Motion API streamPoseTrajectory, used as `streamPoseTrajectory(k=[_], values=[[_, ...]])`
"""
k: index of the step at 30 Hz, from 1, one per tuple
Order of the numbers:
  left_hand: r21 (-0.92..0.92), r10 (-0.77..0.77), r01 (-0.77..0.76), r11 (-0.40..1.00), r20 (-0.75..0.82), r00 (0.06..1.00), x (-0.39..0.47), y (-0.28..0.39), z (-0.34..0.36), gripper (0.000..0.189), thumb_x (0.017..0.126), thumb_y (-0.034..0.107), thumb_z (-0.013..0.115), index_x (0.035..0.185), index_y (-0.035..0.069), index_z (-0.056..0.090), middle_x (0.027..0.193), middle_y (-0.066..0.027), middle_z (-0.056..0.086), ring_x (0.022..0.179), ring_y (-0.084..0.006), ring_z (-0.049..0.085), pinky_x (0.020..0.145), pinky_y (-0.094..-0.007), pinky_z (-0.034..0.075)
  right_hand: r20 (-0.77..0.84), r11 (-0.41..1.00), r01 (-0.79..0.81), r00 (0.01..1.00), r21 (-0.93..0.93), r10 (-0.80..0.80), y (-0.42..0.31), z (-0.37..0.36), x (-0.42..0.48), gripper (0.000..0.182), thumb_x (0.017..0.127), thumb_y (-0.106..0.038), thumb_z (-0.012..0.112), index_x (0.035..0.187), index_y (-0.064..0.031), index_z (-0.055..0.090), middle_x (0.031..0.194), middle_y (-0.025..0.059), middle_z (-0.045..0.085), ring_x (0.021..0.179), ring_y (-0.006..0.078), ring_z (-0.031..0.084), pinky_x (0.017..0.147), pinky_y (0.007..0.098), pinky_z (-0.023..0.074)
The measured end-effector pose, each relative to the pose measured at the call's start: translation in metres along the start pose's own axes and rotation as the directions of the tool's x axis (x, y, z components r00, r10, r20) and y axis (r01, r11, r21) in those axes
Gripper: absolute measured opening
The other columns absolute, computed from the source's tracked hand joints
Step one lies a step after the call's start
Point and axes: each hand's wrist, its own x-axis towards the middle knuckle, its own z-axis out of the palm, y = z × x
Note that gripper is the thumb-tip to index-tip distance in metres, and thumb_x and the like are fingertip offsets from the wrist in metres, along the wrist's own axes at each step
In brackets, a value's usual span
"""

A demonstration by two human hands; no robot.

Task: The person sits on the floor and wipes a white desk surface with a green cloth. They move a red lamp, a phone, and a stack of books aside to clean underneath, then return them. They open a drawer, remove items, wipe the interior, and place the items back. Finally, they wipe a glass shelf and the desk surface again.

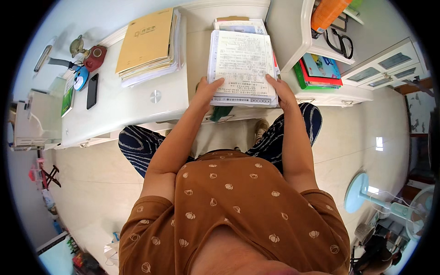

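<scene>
A stack of printed papers lies in front of me, the top sheet covered in dense print. My left hand grips its near left edge, thumb on top and fingers hidden beneath. At the near right edge, my right hand holds it the same way. More papers and a picture-printed sheet show past the stack's far end. A dark green item hangs just below the near edge; what it is I cannot tell.
A tall pile of tan-covered notebooks stands on the white desk, left of the papers. Farther left are a black smartphone, a green book and a red pot-like object. Folders fill a right-hand shelf. A fan stands behind right.
</scene>
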Motion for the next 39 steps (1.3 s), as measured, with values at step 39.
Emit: streamPoseTrajectory(k=[39], values=[[0.705, 0.463, -0.229, 0.671, -0.158, 0.872, 0.015, 0.229, -0.244, 0.046, 0.088, 0.027, 0.071, 0.120, -0.005, 0.061, 0.103, -0.0112, 0.068, 0.086, -0.0171, 0.062, 0.078, -0.0308, 0.049, 0.194, 0.853, 0.485, 0.871, -0.193, -0.452, -0.094, 0.348, 0.118, 0.051, 0.080, -0.023, 0.073, 0.116, 0.0104, 0.058, 0.110, 0.0225, 0.068, 0.095, 0.0299, 0.069, 0.082, 0.0372, 0.0535]])
